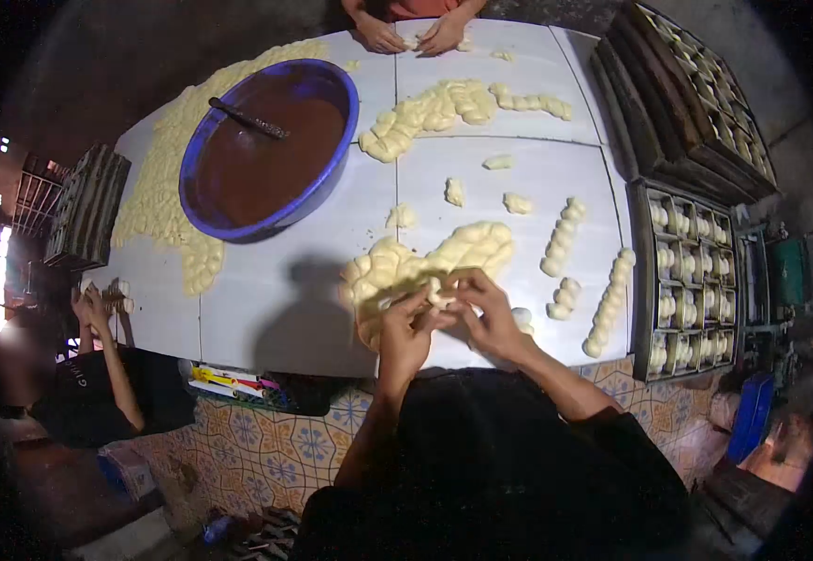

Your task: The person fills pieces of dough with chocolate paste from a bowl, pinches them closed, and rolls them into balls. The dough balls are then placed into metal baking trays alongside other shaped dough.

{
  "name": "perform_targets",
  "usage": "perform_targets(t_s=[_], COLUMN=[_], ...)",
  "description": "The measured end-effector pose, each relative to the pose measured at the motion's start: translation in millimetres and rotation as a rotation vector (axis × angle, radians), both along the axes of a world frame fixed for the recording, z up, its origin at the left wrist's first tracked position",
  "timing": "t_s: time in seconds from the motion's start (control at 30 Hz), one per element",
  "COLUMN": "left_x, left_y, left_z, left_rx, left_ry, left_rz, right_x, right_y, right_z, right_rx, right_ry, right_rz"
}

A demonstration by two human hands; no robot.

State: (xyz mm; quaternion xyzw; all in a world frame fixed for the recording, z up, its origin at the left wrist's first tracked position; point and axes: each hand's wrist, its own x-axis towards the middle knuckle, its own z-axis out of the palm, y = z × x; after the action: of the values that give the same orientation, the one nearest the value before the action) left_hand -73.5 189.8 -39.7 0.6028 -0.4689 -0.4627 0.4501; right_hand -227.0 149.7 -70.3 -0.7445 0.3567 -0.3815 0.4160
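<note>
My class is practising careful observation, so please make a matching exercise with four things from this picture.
1. Basin
2. Dark-handled utensil
3. Left hand and right hand
4. Divided tray nearest the right hand

A. Holding a small dough piece
B. Beside the table's right edge
C. Inside a large container
D. Blue

Pairs: 1-D, 2-C, 3-A, 4-B

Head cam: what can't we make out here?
All head view:
1. Dough piece: partly covered by the left hand and right hand.
2. Pale lump behind the right wrist: lower part hidden by it.
3. Far-side co-worker: cut off by top edge.
4. Shirt print, left-side co-worker: too small.
</note>
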Motion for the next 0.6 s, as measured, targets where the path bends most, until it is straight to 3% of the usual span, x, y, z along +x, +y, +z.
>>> perform_targets(t_s=[0.07,0.1,0.2,0.23,0.33,0.43,0.47,0.53,0.57,0.6], left_x=[-1.3,-3.9,-12.7,-9.4,-30.8,-29.8,-29.6,-26.8,-25.8,-24.6], left_y=[8.2,11.0,19.7,21.5,31.1,39.4,42.1,43.6,46.2,48.0], left_z=[-21.2,-10.4,-23.5,-28.7,-37.2,-58.9,-60.3,-44.3,-43.5,-43.3], left_rx=[0.072,0.066,0.097,0.289,0.215,-0.013,-0.112,-0.147,-0.156,-0.168], left_ry=[0.360,0.401,0.460,0.507,0.492,0.257,0.186,0.276,0.370,0.461], left_rz=[-0.023,-0.018,0.069,0.069,0.222,-0.005,-0.067,-0.146,-0.168,-0.190], right_x=[-0.1,-3.8,-7.4,-7.3,-23.3,-23.9,-23.9,-34.5,-48.0,-49.3], right_y=[5.1,7.7,18.2,26.6,35.8,46.3,47.9,40.9,38.6,37.7], right_z=[2.6,-0.1,5.3,12.0,2.3,-12.3,-18.2,-22.4,-18.3,-14.1], right_rx=[0.297,0.378,0.136,0.088,0.413,0.575,0.459,0.906,1.189,1.123], right_ry=[-0.326,-0.335,-0.167,-0.092,0.071,-0.110,-0.104,-0.163,-0.176,-0.130], right_rz=[-0.104,-0.128,-0.026,-0.006,-0.054,-0.192,-0.182,0.013,0.234,0.273])
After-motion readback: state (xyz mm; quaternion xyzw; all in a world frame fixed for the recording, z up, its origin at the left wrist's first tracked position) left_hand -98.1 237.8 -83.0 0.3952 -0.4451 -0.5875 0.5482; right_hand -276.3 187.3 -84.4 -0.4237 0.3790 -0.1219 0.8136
